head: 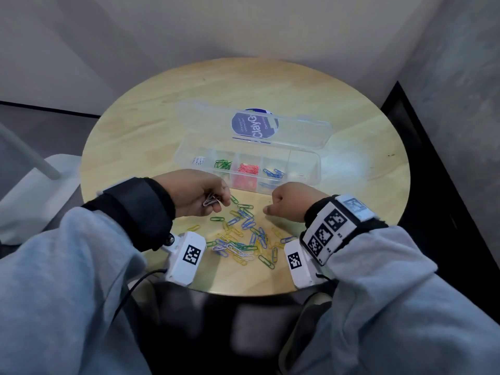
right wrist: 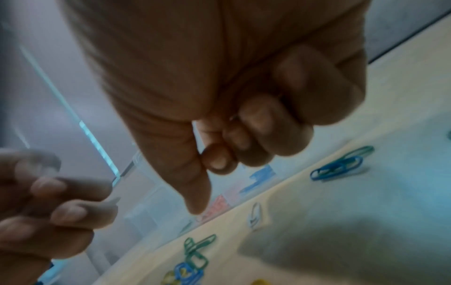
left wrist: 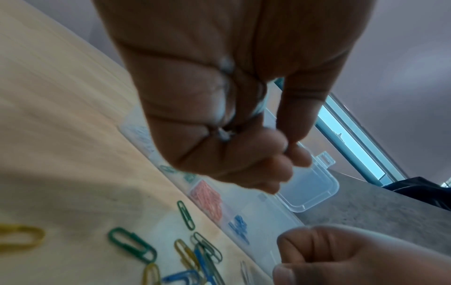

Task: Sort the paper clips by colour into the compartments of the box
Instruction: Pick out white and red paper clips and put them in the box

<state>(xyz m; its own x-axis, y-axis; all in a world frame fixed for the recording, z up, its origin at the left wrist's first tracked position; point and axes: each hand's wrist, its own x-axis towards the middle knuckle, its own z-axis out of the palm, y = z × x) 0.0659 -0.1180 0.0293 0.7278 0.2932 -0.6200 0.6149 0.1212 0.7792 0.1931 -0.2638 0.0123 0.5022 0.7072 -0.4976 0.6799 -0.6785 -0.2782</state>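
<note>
Paper clips (head: pixel 240 236) between grips: left hand (head: pixel 196 192) clutching white clips (head: pixel 211 200), right hand (head: pixel 289 203) curled, seemingly empty.

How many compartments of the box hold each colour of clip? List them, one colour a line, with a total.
White clips: 1
Green clips: 1
Red clips: 1
Blue clips: 1
Empty-looking compartment: 1
Total: 5 compartments in the box
</note>
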